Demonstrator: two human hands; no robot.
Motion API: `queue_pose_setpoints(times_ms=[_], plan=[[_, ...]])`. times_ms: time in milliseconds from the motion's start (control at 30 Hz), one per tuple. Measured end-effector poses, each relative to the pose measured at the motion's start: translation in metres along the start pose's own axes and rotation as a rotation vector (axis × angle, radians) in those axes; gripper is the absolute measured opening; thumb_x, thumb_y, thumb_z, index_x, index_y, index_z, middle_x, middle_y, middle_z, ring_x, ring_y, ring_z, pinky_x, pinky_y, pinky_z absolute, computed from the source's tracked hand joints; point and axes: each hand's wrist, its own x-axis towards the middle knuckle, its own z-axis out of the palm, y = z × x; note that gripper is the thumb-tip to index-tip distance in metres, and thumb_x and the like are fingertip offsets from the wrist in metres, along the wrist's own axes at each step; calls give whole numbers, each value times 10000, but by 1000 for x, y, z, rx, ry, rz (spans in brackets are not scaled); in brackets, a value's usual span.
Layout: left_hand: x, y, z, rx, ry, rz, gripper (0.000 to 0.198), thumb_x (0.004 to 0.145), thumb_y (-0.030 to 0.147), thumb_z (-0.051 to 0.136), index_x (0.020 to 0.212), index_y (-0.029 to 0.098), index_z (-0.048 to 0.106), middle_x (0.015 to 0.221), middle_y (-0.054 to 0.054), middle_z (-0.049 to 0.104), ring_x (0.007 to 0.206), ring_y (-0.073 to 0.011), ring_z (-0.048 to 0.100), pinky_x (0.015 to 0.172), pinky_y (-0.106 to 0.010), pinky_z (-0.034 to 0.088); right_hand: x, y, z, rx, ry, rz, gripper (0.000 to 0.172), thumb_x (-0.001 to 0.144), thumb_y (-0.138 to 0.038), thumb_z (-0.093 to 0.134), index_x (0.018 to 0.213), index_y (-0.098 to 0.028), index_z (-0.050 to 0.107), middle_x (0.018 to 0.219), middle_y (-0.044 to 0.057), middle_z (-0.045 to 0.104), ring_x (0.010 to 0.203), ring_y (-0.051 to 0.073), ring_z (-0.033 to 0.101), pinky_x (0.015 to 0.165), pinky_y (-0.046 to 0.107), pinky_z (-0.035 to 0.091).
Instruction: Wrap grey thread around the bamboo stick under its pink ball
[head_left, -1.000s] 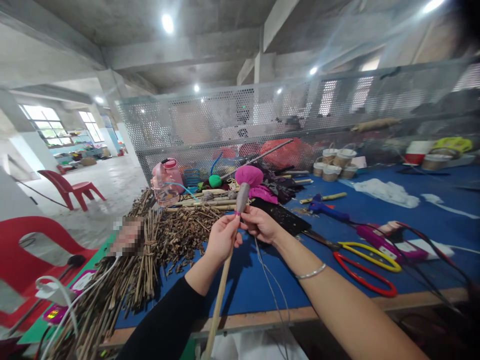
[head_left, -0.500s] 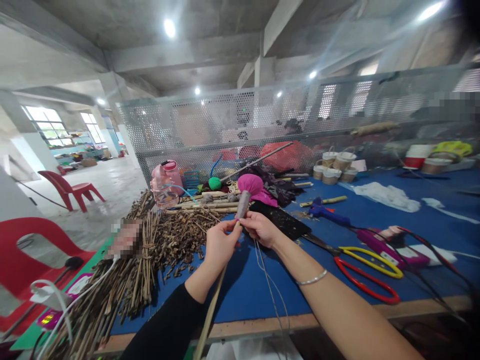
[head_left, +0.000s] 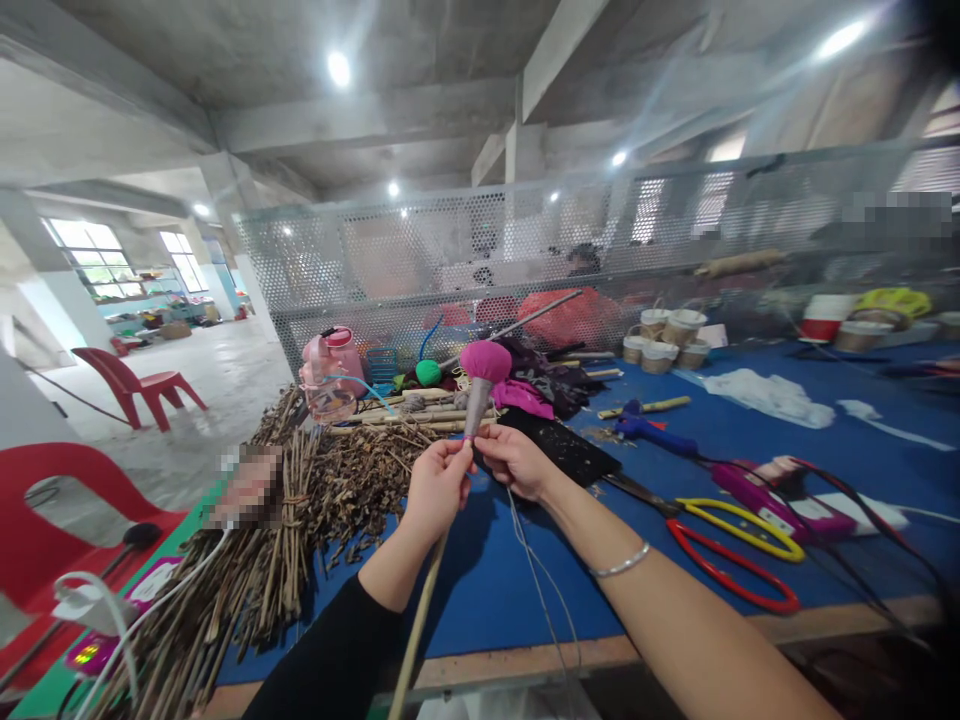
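Note:
In the head view, my left hand (head_left: 435, 490) is closed around a long pale stick (head_left: 417, 628), just below its top. A magenta cloth-covered ball (head_left: 486, 360) crowns the stick, and beneath it a grey tapered wrapping (head_left: 478, 405) narrows toward my fingers. Pinched at the lower end of this wrapping, my right hand (head_left: 516, 463) holds a thin grey thread (head_left: 534, 560). Loose lengths of it hang below that hand over the table's front edge. My fingertips hide the exact spot where thread meets stick. Behind the ball lies loose magenta cloth (head_left: 525, 398).
Bundled dry twigs (head_left: 259, 560) cover the blue table's left side. Scissors (head_left: 739, 545) with red and yellow handles lie right of my forearm, near a blue glue gun (head_left: 652, 425) and its cord. Small pots (head_left: 667, 340) and a pink jug (head_left: 337, 365) stand by the perforated metal screen (head_left: 420, 250).
The ball and wrapped neck have swung slightly left and stand more upright. Both hands keep their hold, having shifted a little to the left.

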Motion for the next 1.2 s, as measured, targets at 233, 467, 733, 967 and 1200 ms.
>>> queue_pose_setpoints(times_ms=[233, 467, 733, 967, 1200], plan=[[-2, -2, 3, -206, -172, -155, 363, 681, 494, 591, 743, 146, 509, 542, 49, 520, 284, -5, 298, 283, -155, 211, -6, -5, -5, 68, -45, 20, 347, 620, -369, 726, 810, -145, 541, 422, -114, 313, 341, 16, 115, 316, 180, 48], [6, -16, 3, 142, -5, -101, 366, 707, 448, 598, 906, 170, 470, 586, 45, 558, 339, -58, 446, 305, -164, 327, 0, 6, -12, -113, 33, 81, 306, 649, -373, 689, 659, -168, 462, 386, -114, 290, 318, 24, 151, 307, 192, 78], [19, -6, 11, 132, 55, -20, 331, 697, 392, 631, 875, 134, 524, 565, 39, 555, 332, -40, 402, 294, -156, 275, -7, -16, -19, -91, 63, 83, 247, 655, -356, 655, 700, -153, 523, 429, -110, 279, 357, 22, 151, 344, 173, 54], [10, -9, 8, -28, 22, -35, 407, 630, 417, 686, 869, 121, 541, 593, 25, 579, 336, -32, 414, 302, -156, 283, -9, -16, -18, -50, 77, 49, 268, 620, -360, 695, 659, -157, 525, 380, -116, 270, 331, 20, 145, 337, 187, 47], [3, -1, 5, -194, -57, -7, 392, 642, 432, 676, 848, 135, 526, 588, 40, 567, 322, -19, 401, 304, -145, 271, -6, -10, -8, 8, -37, 23, 305, 638, -364, 713, 765, -175, 511, 380, -127, 286, 311, 22, 121, 312, 187, 38]])
